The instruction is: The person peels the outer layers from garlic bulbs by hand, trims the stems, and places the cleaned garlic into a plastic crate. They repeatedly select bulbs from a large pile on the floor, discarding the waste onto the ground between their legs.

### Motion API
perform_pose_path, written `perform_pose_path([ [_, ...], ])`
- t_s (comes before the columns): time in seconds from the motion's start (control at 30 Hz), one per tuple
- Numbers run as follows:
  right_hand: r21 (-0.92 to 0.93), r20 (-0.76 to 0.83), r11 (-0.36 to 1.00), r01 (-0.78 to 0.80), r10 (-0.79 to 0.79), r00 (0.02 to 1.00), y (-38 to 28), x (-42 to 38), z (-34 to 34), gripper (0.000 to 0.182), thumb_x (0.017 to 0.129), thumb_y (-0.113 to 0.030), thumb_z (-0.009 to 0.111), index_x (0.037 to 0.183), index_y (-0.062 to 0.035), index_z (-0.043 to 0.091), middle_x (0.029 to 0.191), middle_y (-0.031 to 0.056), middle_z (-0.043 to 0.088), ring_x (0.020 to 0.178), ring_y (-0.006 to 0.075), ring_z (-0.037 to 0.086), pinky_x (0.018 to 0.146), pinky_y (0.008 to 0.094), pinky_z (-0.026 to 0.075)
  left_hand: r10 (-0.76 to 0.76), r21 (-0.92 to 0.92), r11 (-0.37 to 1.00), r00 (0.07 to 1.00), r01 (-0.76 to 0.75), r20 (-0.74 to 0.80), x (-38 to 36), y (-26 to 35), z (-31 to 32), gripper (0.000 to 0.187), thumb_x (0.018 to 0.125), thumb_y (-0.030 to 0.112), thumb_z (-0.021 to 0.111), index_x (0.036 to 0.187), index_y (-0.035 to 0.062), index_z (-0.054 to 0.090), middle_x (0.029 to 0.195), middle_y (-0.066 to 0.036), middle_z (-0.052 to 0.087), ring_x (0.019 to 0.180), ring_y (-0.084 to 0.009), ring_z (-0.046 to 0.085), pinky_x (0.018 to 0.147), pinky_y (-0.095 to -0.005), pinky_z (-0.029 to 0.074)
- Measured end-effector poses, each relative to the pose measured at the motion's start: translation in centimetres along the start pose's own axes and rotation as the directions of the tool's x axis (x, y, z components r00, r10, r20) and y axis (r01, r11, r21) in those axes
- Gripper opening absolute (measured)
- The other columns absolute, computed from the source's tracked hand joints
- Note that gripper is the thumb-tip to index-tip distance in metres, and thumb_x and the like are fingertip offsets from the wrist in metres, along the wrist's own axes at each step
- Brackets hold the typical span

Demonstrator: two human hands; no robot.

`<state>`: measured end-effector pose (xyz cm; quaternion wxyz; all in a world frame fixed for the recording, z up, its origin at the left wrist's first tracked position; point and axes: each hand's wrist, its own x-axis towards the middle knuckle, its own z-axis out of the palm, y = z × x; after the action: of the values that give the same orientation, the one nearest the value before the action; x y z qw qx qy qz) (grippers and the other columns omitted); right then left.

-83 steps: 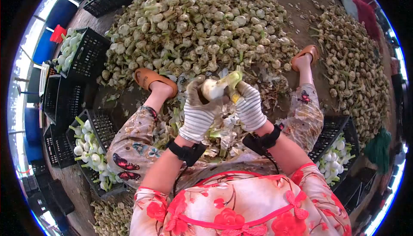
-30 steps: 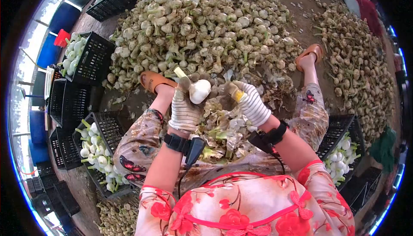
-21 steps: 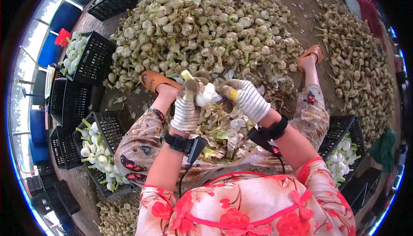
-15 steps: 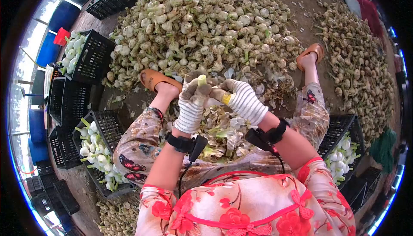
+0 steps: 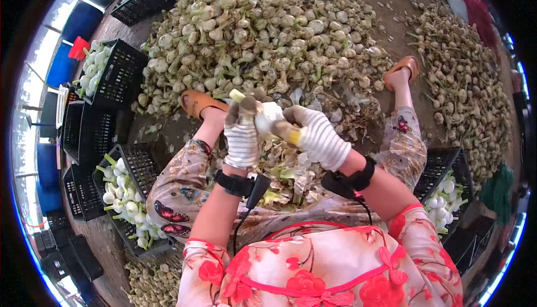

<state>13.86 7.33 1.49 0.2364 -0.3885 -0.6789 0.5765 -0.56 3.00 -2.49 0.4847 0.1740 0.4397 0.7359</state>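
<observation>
A white garlic bulb [image 5: 269,118] with a pale green cut stem [image 5: 237,95] is held between my two gloved hands. My left hand [image 5: 243,130] wraps round the stem side, with the stem sticking out at upper left. My right hand [image 5: 314,134], in a striped glove with a yellow patch, is closed at the bulb's right side. What its fingers pinch is too small to make out. Below the hands lies a heap of peeled skins [image 5: 293,175] between my legs.
A big heap of unpeeled garlic [image 5: 263,41] lies ahead, another heap [image 5: 467,83] at the right. Crates of peeled bulbs stand beside me at left [image 5: 140,167] and right [image 5: 439,167]. Another crate [image 5: 120,75] stands farther left. Part of a person shows at the top.
The bulb has come into view between my hands, and its stem now tilts to the upper left. My left hand has shifted slightly left and my right hand has turned, a little farther apart.
</observation>
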Motion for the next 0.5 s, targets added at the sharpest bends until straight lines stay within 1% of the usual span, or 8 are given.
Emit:
perform_pose_path([
  [0.03,0.009,0.006,0.999,-0.051,0.051,0.999,0.4,0.3,0.4,0.035,0.077,-0.031,0.061,0.088,0.0025,0.058,0.067,0.0072,0.058,0.061,0.0128,0.055,0.052,0.0278,0.044,0.105,0.108,0.988,0.994,-0.107,0.018,-0.1,0.2,0.3,0.032,0.085,0.031,0.057,0.100,0.0020,0.056,0.090,-0.006,0.060,0.078,-0.0148,0.059,0.067,-0.0272,0.051],
  [0.13,0.437,0.093,0.866,-0.242,0.225,0.970,-0.3,0.1,0.4,0.029,0.079,-0.028,0.060,0.089,-0.0008,0.058,0.065,0.0025,0.056,0.057,0.0084,0.052,0.046,0.0234,0.042,-0.044,-0.022,0.999,0.999,0.044,0.012,-0.2,1.2,0.0,0.031,0.086,0.030,0.056,0.100,0.0025,0.056,0.091,-0.007,0.060,0.079,-0.0158,0.059,0.068,-0.0271,0.051],
  [0.2,0.523,0.089,0.787,-0.326,0.330,0.940,2.1,0.2,0.6,0.020,0.080,-0.024,0.062,0.085,-0.0048,0.057,0.063,0.0005,0.054,0.050,0.0085,0.050,0.041,0.0226,0.041,-0.086,-0.141,0.987,0.996,0.082,-0.024,0.1,-0.2,-1.0,0.026,0.085,0.029,0.056,0.094,0.0039,0.058,0.090,-0.006,0.061,0.080,-0.0182,0.060,0.070,-0.0311,0.052],
  [0.27,0.552,0.011,0.721,-0.419,0.496,0.868,6.2,-0.4,0.6,0.022,0.081,-0.026,0.062,0.087,-0.0061,0.058,0.064,0.0012,0.055,0.050,0.0087,0.051,0.040,0.0230,0.040,-0.232,-0.568,0.790,0.970,0.231,0.072,0.3,1.6,-0.6,0.023,0.084,0.029,0.056,0.087,0.0057,0.059,0.087,-0.007,0.062,0.078,-0.0204,0.061,0.067,-0.0349,0.053],
  [0.33,0.242,0.092,0.828,-0.506,0.500,0.861,8.8,-1.7,-0.1,0.027,0.079,-0.028,0.062,0.092,-0.0044,0.059,0.067,0.0034,0.058,0.053,0.0118,0.054,0.045,0.0261,0.044,-0.267,-0.561,0.787,0.962,0.255,0.062,1.3,2.3,-2.0,0.022,0.083,0.031,0.056,0.084,0.0093,0.059,0.080,-0.007,0.063,0.079,-0.0243,0.061,0.067,-0.0388,0.054],
  [0.37,0.030,0.095,0.967,-0.252,0.248,0.964,11.1,-2.0,-0.2,0.030,0.077,-0.024,0.064,0.094,-0.0002,0.059,0.072,0.0088,0.062,0.059,0.0186,0.058,0.054,0.0300,0.047,-0.228,-0.602,0.733,0.948,0.318,0.223,1.9,0.8,-3.9,0.029,0.085,0.031,0.049,0.097,0.0057,0.055,0.092,-0.011,0.060,0.086,-0.0268,0.059,0.075,-0.0404,0.051],
  [0.47,-0.218,0.088,0.950,-0.224,0.248,0.965,6.5,-0.9,-0.6,0.028,0.075,-0.018,0.065,0.092,0.0019,0.058,0.080,0.0143,0.063,0.066,0.0258,0.059,0.061,0.0325,0.048,-0.283,-0.563,0.695,0.890,0.447,0.358,1.8,0.3,-4.5,0.038,0.088,0.033,0.042,0.108,0.0021,0.052,0.102,-0.015,0.059,0.091,-0.0298,0.058,0.079,-0.0424,0.050],
  [0.5,-0.395,0.012,0.919,-0.011,0.018,1.000,0.9,-1.2,-0.9,0.027,0.070,-0.015,0.069,0.091,-0.0004,0.059,0.079,0.0161,0.062,0.068,0.0288,0.059,0.060,0.0338,0.047,-0.336,-0.535,0.697,0.877,0.476,0.343,1.5,0.5,-4.0,0.039,0.089,0.034,0.042,0.108,0.0020,0.052,0.101,-0.015,0.059,0.090,-0.0300,0.058,0.078,-0.0425,0.050],
])
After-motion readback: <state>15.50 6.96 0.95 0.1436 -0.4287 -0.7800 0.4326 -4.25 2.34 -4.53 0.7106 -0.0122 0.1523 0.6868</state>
